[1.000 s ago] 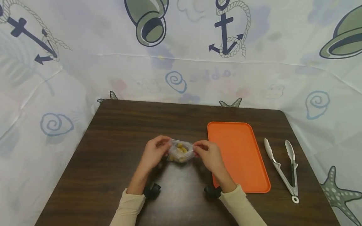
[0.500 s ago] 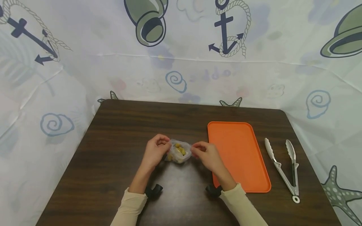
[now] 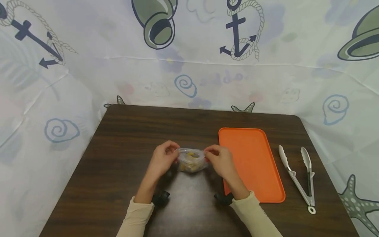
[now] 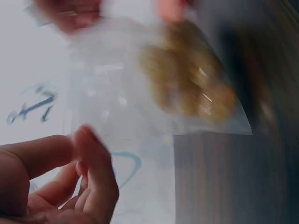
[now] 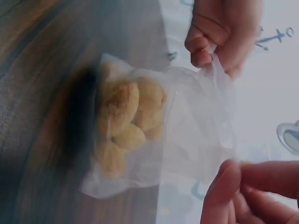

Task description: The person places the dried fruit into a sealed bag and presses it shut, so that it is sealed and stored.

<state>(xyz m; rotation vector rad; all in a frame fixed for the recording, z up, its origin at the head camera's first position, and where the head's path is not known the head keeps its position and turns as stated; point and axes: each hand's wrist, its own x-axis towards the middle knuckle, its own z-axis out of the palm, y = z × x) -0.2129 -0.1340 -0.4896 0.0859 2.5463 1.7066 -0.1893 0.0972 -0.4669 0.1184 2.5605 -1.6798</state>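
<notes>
Over the middle of the table, a small clear plastic bag (image 3: 189, 163) is stretched between two bare hands. Several yellow-brown, nut-like lumps (image 5: 120, 108) sit in its lower part. My left hand (image 3: 162, 159) pinches the left end of the bag's mouth between thumb and fingers. At the opposite end, my right hand (image 3: 220, 162) pinches the mouth's right corner. The right wrist view has the upper part of the bag drawn out flat, the lumps gathered at the bottom. Blur softens the bag in the left wrist view.
An orange tray (image 3: 254, 168) lies right of the bag, partly under the right forearm. Beyond it, spread tongs (image 3: 299, 184) with white tips rest on the dark wooden table (image 3: 97, 174). A patterned cloth (image 3: 133, 79) hangs behind the table.
The bag's mouth gaped rounder half a second ago and is now pulled into a longer, narrower shape. My right hand has shifted slightly right and up; the left stays nearly in place.
</notes>
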